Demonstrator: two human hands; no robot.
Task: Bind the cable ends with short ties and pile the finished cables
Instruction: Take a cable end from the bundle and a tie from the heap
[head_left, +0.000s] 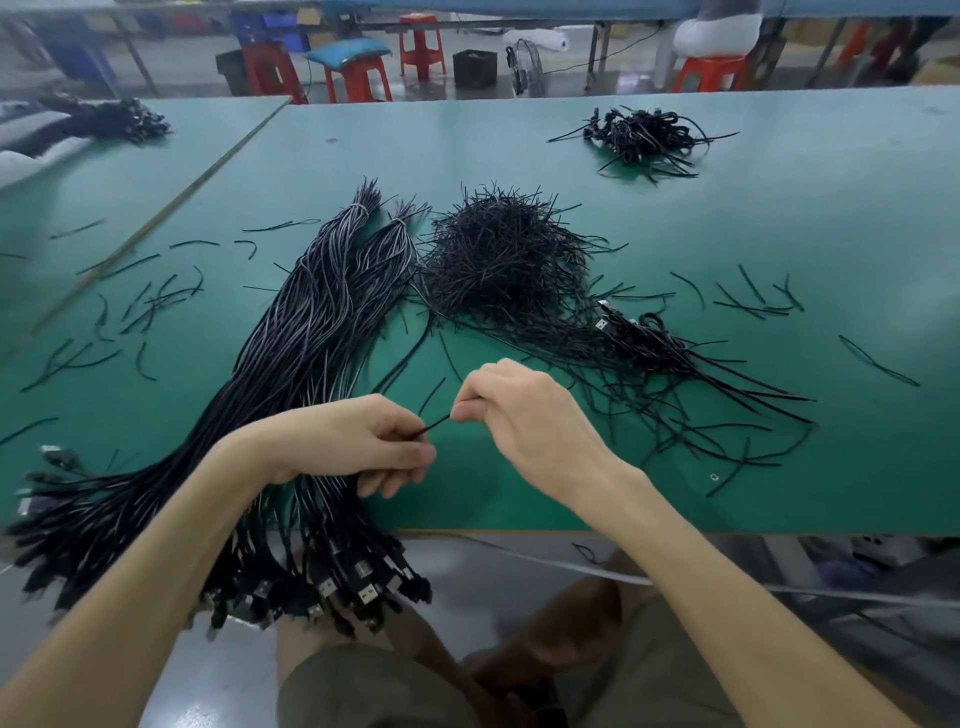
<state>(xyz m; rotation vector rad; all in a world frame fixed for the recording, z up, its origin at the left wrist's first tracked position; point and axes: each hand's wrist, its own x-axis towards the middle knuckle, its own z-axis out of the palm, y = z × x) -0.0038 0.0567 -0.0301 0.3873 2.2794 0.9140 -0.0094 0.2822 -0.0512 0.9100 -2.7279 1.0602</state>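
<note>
My left hand (358, 441) and my right hand (524, 415) meet just above the green table (779, 218), near its front edge. Between their fingertips runs a thin black strand (434, 423); I cannot tell whether it is a tie or a cable end. Each hand pinches one end of it. A long bundle of black cables (306, 343) lies on the left, with USB plugs (363, 590) hanging over the edge. A heap of short black ties (498, 254) sits in the middle. A few bound cables (644, 338) lie to its right.
Another pile of bound cables (644, 137) lies at the far right of the table. Loose ties are scattered left (150, 301) and right (753, 301). Dark cable bundles (104, 119) rest on the neighbouring table. Red stools (358, 78) stand beyond.
</note>
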